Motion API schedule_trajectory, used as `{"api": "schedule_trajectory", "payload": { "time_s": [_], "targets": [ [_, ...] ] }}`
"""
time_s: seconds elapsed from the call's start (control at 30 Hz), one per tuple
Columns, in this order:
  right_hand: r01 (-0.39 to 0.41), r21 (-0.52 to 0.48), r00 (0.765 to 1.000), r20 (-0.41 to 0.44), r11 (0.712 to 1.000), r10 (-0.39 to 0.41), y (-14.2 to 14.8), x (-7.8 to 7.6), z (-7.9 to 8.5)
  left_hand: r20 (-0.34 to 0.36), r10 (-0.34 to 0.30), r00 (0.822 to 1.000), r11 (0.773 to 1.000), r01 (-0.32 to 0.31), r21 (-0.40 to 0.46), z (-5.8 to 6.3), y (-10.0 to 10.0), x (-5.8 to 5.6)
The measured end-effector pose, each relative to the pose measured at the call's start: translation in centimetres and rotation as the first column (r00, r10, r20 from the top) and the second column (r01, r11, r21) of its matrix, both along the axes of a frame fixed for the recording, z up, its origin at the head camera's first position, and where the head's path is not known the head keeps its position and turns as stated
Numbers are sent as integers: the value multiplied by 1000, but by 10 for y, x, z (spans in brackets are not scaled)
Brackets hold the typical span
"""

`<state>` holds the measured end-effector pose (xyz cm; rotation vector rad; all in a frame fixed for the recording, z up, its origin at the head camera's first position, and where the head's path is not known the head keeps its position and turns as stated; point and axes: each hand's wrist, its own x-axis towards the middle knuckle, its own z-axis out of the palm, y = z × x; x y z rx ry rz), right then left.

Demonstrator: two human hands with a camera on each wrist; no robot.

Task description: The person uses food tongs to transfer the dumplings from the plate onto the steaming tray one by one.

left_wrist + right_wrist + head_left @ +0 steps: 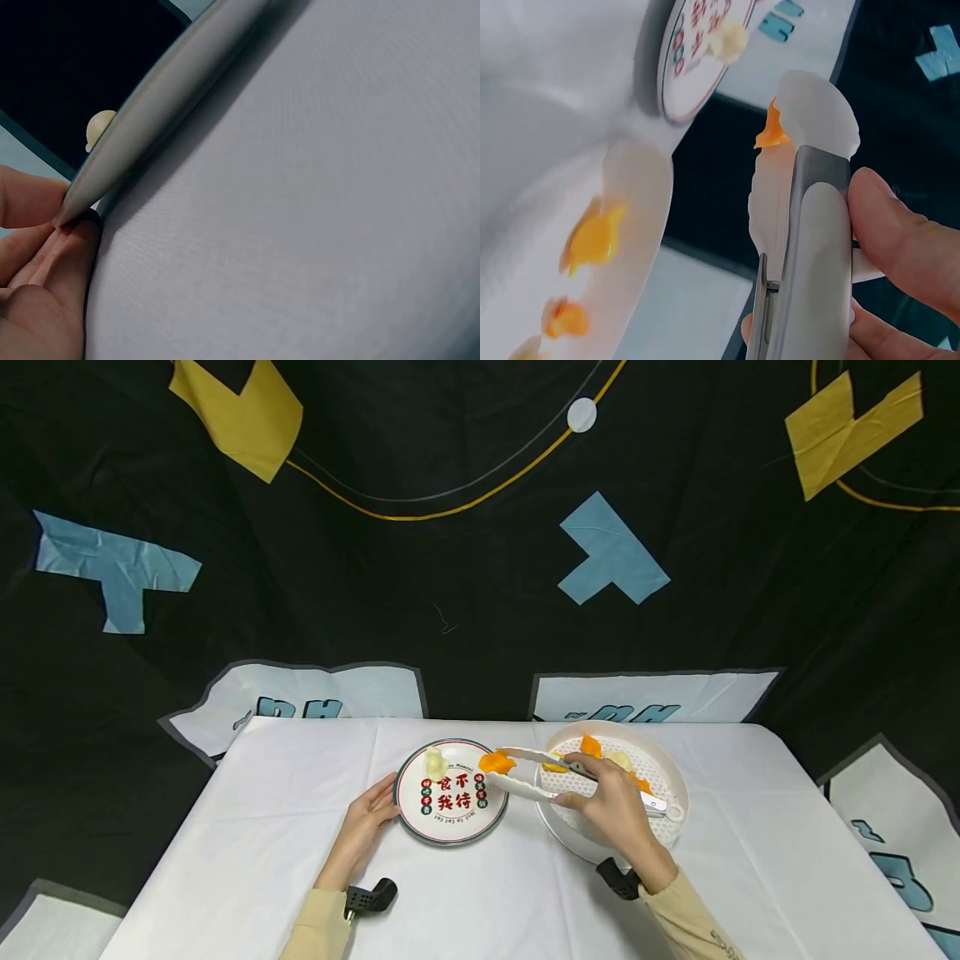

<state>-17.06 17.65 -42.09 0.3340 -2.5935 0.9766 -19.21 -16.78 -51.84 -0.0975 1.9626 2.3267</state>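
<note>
My left hand [363, 827] pinches the left rim of a round plate [450, 833] with red characters and a green edge; in the left wrist view the thumb is above the rim and the fingers are below. A pale yellow piece [436, 765] sits near the plate's upper left. My right hand [618, 810] grips white-tipped tongs [522, 789], whose handle shows large in the right wrist view. Between the tong tips is a soft orange piece [495, 762], over the plate's right edge in the head view.
Right of the plate stands a round white perforated tray [671, 768] holding several pieces, among them an orange one [591, 746] and a pale yellow one [619, 759]. A white cloth [300, 777] covers the table. Behind it hangs a black backdrop [465, 610].
</note>
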Motion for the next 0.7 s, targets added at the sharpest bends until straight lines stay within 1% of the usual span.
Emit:
{"api": "schedule_trajectory", "payload": {
  "time_s": [0.33,0.5,0.7],
  "targets": [
    [67,26,997,-27,997,-66,42,12,4,-9,-13,1000,1000,13,14,-1,-1,-1],
    [107,31,994,6,994,-107,57,19,4,-10,-9,1000,1000,9,8,-1,-1,0],
    [136,85,988,59,987,-141,69,25,-3,-1,-3,1000,1000,3,0,-1,0,0]
  ]
}}
